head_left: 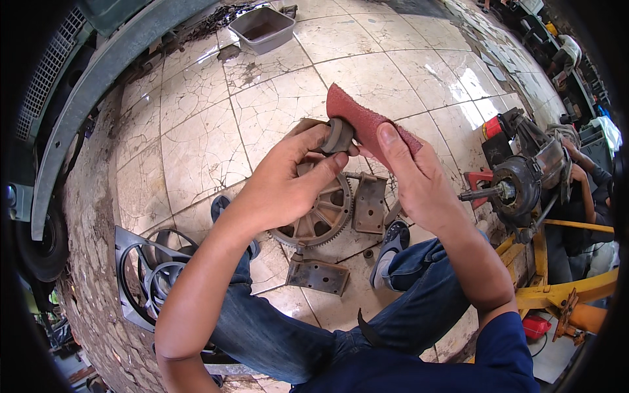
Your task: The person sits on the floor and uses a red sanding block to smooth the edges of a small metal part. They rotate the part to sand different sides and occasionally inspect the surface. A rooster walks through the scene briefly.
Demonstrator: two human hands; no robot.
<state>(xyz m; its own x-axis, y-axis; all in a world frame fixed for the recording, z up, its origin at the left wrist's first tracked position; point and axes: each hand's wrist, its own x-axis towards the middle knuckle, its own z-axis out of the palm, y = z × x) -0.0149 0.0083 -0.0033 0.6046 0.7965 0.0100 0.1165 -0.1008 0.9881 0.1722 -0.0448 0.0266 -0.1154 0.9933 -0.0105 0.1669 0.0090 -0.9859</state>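
My left hand grips a short, grey, round metal part, held up in front of me between thumb and fingers. A sheet of red sandpaper is pinched in my right hand, thumb on top. The sheet's curled middle lies against the side of the metal part, and some right fingers are hidden behind it. Below my hands, a toothed metal wheel with spokes lies on the tiles, partly covered by my left hand. Beside it are two metal brackets, one to the right and one nearer me.
A grey basin with dark liquid stands far ahead. A fan in a frame lies at left. To the right, an axle assembly sits near a yellow stand, with another person's hand beside it. A small ring lies near my shoe.
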